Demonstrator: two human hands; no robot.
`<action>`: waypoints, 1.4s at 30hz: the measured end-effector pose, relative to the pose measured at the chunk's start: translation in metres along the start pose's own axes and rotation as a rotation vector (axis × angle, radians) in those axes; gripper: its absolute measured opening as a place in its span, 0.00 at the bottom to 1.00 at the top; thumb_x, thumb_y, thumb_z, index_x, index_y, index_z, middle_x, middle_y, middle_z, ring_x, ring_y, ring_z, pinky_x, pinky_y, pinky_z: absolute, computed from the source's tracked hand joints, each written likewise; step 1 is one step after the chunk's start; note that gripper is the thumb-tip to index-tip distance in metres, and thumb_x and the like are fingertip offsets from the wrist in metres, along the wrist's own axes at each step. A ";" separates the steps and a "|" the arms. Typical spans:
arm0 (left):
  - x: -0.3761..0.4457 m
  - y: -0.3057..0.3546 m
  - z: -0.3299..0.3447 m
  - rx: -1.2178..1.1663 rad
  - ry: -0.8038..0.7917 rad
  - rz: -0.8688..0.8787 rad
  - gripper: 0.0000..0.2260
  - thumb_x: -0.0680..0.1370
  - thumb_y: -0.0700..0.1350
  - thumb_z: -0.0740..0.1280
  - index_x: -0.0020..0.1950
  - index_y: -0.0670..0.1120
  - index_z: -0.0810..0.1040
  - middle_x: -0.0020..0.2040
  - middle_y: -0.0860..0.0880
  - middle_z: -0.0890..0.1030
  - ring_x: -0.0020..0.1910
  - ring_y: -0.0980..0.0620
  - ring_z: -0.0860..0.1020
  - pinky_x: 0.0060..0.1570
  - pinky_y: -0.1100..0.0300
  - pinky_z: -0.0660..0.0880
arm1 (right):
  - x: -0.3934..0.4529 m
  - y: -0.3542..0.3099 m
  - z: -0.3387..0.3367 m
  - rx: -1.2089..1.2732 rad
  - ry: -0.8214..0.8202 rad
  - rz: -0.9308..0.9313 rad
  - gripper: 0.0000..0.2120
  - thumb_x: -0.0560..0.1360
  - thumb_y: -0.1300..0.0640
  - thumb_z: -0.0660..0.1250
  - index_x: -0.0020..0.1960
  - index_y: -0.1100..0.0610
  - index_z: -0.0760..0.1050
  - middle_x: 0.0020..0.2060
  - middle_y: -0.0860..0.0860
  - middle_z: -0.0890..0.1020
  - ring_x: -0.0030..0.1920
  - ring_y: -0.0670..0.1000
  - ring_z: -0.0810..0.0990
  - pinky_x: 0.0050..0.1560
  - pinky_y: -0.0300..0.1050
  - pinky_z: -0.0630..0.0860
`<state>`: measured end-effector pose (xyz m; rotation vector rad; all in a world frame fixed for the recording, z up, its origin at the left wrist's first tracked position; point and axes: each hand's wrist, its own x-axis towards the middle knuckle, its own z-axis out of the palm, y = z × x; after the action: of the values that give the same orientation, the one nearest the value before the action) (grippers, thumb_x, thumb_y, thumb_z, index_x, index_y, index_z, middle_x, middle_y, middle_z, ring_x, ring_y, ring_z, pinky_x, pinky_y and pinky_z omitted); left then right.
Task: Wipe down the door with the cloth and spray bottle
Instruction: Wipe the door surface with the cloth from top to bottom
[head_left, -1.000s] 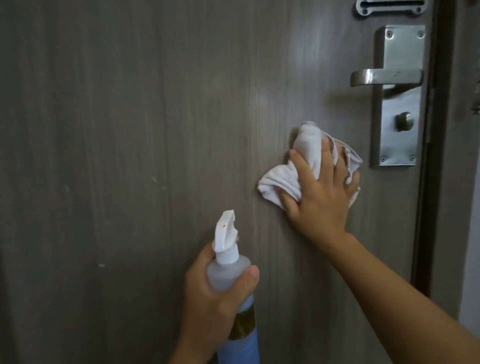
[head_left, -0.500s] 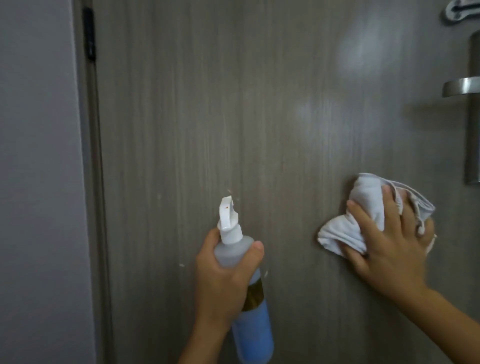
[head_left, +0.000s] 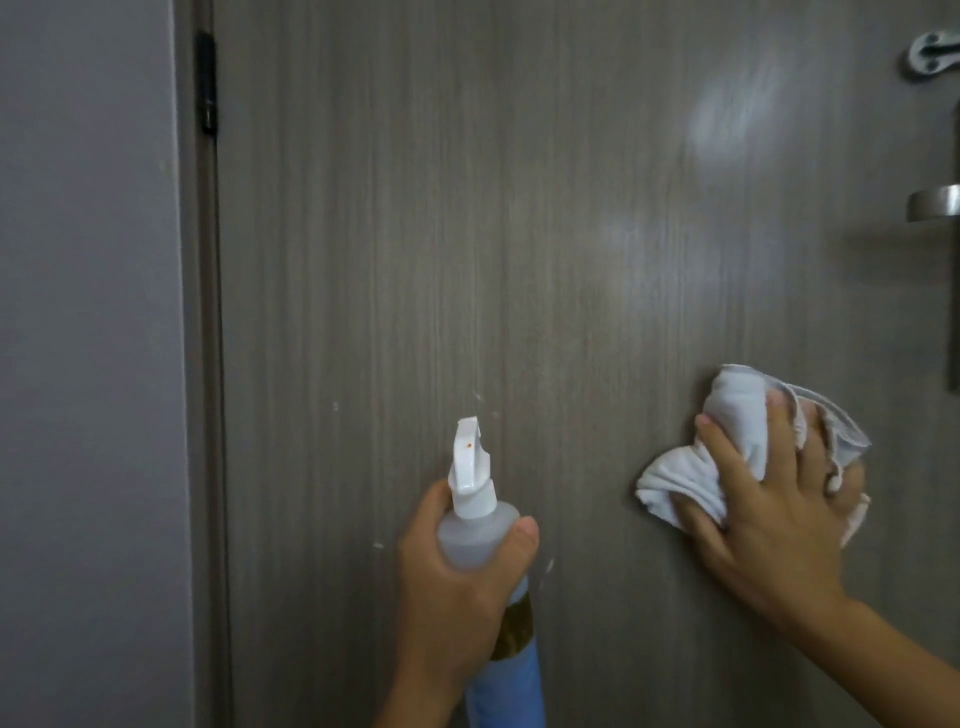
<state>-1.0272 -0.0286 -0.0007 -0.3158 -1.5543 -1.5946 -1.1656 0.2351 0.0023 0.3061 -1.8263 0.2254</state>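
Note:
A grey-brown wood-grain door (head_left: 467, 260) fills the view. My left hand (head_left: 457, 587) grips a spray bottle (head_left: 475, 512) with a white nozzle and blue liquid, upright, its nozzle close to the door at lower centre. My right hand (head_left: 774, 525) presses a crumpled white cloth (head_left: 737, 415) against the door at the lower right, fingers spread over it. Small white specks dot the door around the nozzle.
A metal lever handle (head_left: 932, 202) and its plate sit at the right edge, with a metal fitting (head_left: 932, 54) above. A black hinge (head_left: 208, 83) and the door frame (head_left: 200, 415) run down the left, beside a grey wall (head_left: 88, 364).
The view has swung left, bringing the hinge and wall into view and pushing the handle to the right edge. My right hand and the cloth sit lower and further right in the view.

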 end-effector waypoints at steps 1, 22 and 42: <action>-0.001 -0.001 -0.002 -0.016 0.002 -0.011 0.14 0.64 0.55 0.77 0.48 0.58 0.83 0.42 0.42 0.84 0.41 0.37 0.84 0.43 0.40 0.84 | 0.002 -0.009 0.002 -0.005 -0.015 -0.030 0.37 0.75 0.32 0.56 0.79 0.47 0.67 0.84 0.60 0.51 0.82 0.69 0.52 0.70 0.78 0.54; 0.002 -0.010 -0.077 -0.093 0.012 -0.028 0.24 0.57 0.56 0.78 0.53 0.61 0.85 0.44 0.50 0.87 0.41 0.47 0.86 0.48 0.35 0.83 | 0.125 -0.223 0.037 -0.065 0.002 -0.190 0.39 0.78 0.25 0.48 0.81 0.46 0.62 0.83 0.63 0.54 0.81 0.68 0.54 0.76 0.73 0.51; 0.017 -0.001 -0.091 -0.033 0.008 -0.012 0.19 0.64 0.55 0.78 0.54 0.59 0.84 0.43 0.46 0.85 0.42 0.40 0.85 0.46 0.36 0.83 | 0.031 -0.127 0.036 -0.153 -0.060 -0.396 0.39 0.77 0.26 0.56 0.79 0.48 0.66 0.82 0.66 0.56 0.80 0.73 0.54 0.68 0.80 0.57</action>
<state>-1.0040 -0.1184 -0.0066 -0.3184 -1.5277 -1.6298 -1.1653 0.1004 0.0219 0.5612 -1.7881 -0.2001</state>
